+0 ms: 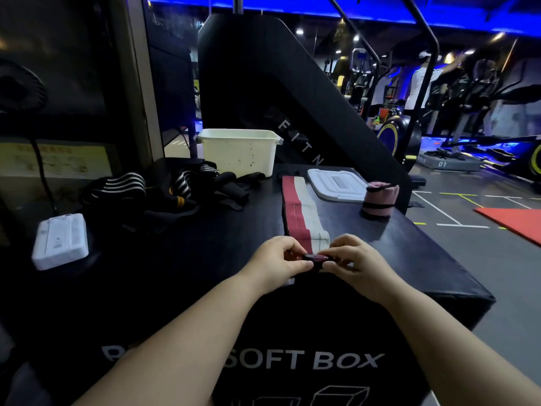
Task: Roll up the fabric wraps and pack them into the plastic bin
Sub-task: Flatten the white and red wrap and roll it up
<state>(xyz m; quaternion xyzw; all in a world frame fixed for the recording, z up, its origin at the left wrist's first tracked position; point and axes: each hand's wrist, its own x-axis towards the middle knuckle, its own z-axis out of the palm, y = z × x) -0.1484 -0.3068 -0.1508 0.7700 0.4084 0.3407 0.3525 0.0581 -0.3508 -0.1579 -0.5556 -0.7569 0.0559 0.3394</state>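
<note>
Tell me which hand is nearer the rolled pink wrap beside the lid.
Right. The right hand lies nearer the camera and slightly left of the rolled pink wrap; the left hand is farther left. Both pinch the near end of the red-and-white wrap.

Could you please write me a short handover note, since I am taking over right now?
Left hand and right hand both pinch the rolled near end of the red-and-white fabric wrap, which lies mostly flat on the black padded box.
Done: one pink rolled wrap with a black band stands at the right, beside the flat white lid.
To do: finish this roll, roll the black striped wraps heaped near the open white plastic bin, pack all. Bin's inside is hidden.
</note>
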